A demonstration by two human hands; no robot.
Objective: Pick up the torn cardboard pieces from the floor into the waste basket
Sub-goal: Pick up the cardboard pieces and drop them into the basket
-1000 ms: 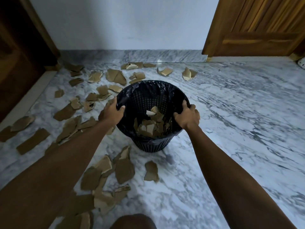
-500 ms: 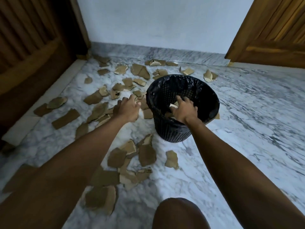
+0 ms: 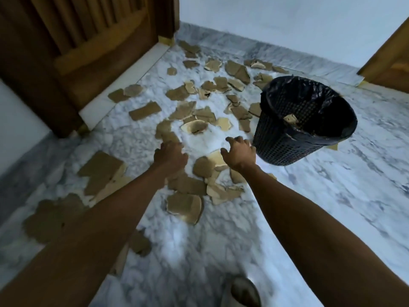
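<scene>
Both hands reach out over the littered floor at the middle of the frame. The left hand (image 3: 171,155) hangs with its fingers loosely curled above a brown scrap and holds nothing. The right hand (image 3: 240,151) is spread, fingers relaxed and empty, just left of the waste basket (image 3: 285,138).

The waste basket, black mesh lined with a black bag, stands right of centre and appears tilted in this wide view. Inside it a few torn pieces show: one pale scrap (image 3: 291,119) against the far wall and some edges along the near rim; how many lie deeper cannot be told.

Half a second ago the right hand was on the basket's rim and the left hung beside it; now both are off it and lower, and the basket sits farther right in the frame, with the door at upper left filling more of the view.

The torn cardboard pieces (image 3: 186,206) lie scattered on the marble floor (image 3: 332,207), several dozen, from the lower left up to the far wall (image 3: 287,23); they overlap too much for an exact count. One basket, two hands.
</scene>
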